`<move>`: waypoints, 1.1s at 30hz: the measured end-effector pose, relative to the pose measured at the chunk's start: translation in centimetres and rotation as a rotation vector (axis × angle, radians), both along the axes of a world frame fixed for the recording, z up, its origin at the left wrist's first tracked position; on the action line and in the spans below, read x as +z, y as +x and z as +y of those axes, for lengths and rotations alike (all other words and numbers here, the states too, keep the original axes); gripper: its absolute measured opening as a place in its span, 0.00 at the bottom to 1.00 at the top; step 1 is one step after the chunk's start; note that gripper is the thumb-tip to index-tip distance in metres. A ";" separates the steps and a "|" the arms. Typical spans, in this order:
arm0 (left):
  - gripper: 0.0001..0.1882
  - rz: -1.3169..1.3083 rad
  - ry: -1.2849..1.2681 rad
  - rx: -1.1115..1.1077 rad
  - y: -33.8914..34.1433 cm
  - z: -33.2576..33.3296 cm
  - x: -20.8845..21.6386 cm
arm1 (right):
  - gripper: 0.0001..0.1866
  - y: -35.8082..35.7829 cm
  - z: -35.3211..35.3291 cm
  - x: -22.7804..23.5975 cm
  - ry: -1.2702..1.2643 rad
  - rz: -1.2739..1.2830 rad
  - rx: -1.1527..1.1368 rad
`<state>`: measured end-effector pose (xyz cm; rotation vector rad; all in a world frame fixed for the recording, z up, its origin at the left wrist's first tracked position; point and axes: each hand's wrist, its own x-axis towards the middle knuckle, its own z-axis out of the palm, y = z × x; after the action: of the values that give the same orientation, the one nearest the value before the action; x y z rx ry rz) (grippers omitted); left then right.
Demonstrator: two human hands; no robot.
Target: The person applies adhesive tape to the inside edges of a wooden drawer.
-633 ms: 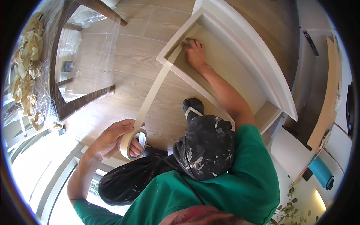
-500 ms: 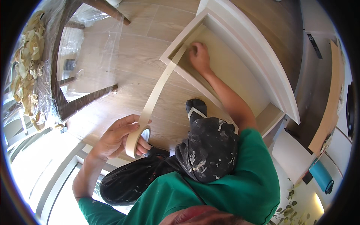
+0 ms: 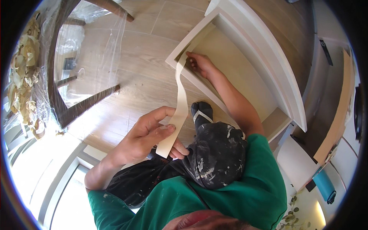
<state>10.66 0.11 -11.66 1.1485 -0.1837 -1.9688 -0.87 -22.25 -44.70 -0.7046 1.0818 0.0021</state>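
A pale drawer [image 3: 177, 49] with a curved front lies tilted on the floor before me. Over its left wall near the far corner runs a strip of masking tape [image 3: 182, 101], slack and slightly twisted. My left hand [image 3: 153, 134] grips the masking tape roll, seen edge-on between thumb and fingers, above my knee. Inside the drawer, my right hand [image 3: 199, 64] has curled fingers against the left wall, pinching at the tape where it enters; the fingertips partly hide that spot.
At the left stands a dark wooden frame with legs [image 3: 90, 103], wrapped in clear plastic film [image 3: 103, 57], beside crumpled tan paper [image 3: 28, 84]. Low on the right lie a wooden board [image 3: 337, 111] and a teal cylinder [image 3: 324, 187]. My paint-spattered knee [image 3: 218, 153] is close to the drawer.
My left hand has moved right and nearer the drawer, turning the roll edge-on. The taut tape has gone slack. My right hand has shifted slightly nearer along the drawer's left wall.
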 end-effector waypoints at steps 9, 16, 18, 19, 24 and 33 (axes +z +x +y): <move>0.21 0.022 -0.062 0.131 0.0 -2.2 -1.4 | 0.13 0.6 0.6 0.1 -0.165 0.106 0.042; 0.21 -0.012 -0.072 0.163 -0.3 -2.3 -2.0 | 0.16 1.5 0.9 -0.1 -0.266 0.097 0.050; 0.21 0.007 -0.067 0.150 0.0 -2.4 -2.1 | 0.16 1.5 1.0 -0.2 -0.290 0.107 0.057; 0.21 0.015 -0.066 0.145 0.1 -2.5 -2.1 | 0.16 1.6 0.9 -0.1 -0.295 0.111 0.056; 0.21 0.001 -0.081 0.157 -0.3 -2.4 -2.5 | 0.14 2.0 1.1 -0.3 -0.335 0.143 0.051; 0.21 -0.011 -0.081 0.166 -0.2 -2.3 -2.6 | 0.14 2.3 1.1 0.3 -0.381 0.193 0.095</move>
<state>10.41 -2.22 -14.31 1.0873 -0.1668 -1.7943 1.42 -21.12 -44.37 -1.1166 1.2477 -0.0566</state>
